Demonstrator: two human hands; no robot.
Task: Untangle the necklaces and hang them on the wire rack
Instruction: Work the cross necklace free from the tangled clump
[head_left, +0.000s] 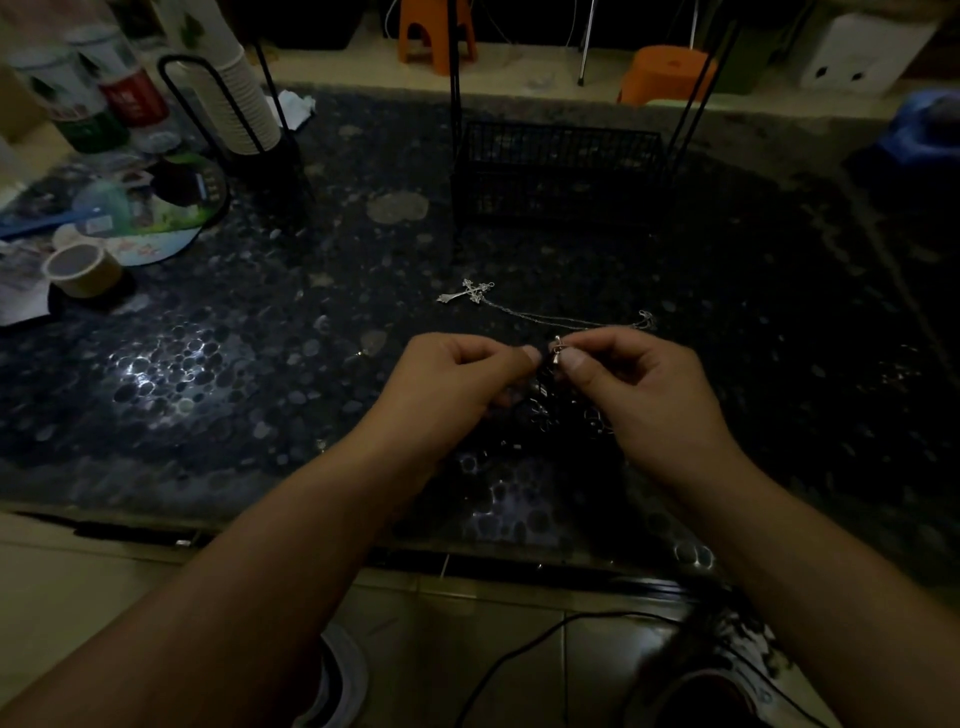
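A silver cross pendant (466, 292) lies on the dark pebble-patterned table (260, 364), its thin chain (550, 316) trailing right toward my hands. My right hand (639, 387) pinches a small pendant (557, 351) between thumb and forefinger. My left hand (462, 376) pinches the dark tangled chains (545, 400) that hang below and between both hands. The black wire rack (558, 171) stands behind the cross, with tall thin uprights rising out of view.
At the back left stand bottles (104, 98), a stack of paper cups (234, 88) in a black holder, a round fan (156, 218) and a tape roll (83, 267). Orange stools (665, 73) sit on the floor beyond the table. A cable (519, 660) runs below the front edge.
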